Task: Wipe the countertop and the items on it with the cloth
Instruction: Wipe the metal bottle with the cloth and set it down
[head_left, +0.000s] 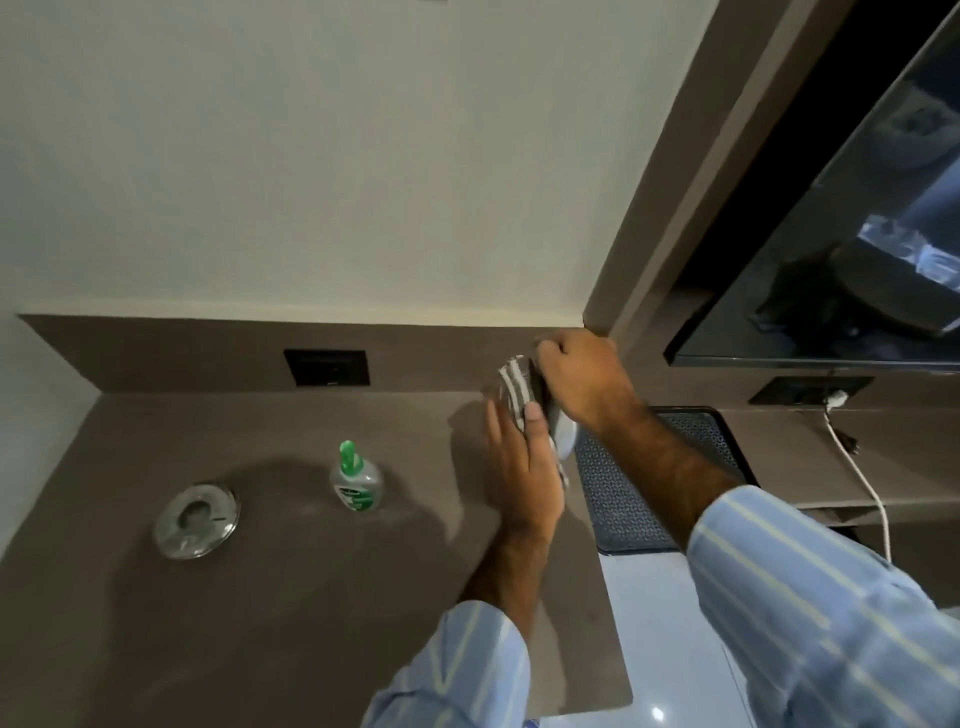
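Note:
The brown countertop (270, 561) runs from the left wall to a black tray. Above its far right part, my left hand (522, 467) presses a grey-and-white striped cloth (514, 387) against a small item (563, 434). That item is dark with a pale rounded edge, and the hands and cloth mostly hide it. My right hand (582, 376) grips it from above, close to the back wall. A clear sanitizer bottle (357, 480) with a green pump stands mid-counter. A round glass ashtray (196, 519) lies to its left.
A black patterned tray (623, 499) sits just right of the hands. A wall socket (327, 367) is set in the brown backsplash. A dark TV screen (841, 249) hangs at the right, with a second socket and a white cable (862, 478) below it. White floor shows past the counter's right edge.

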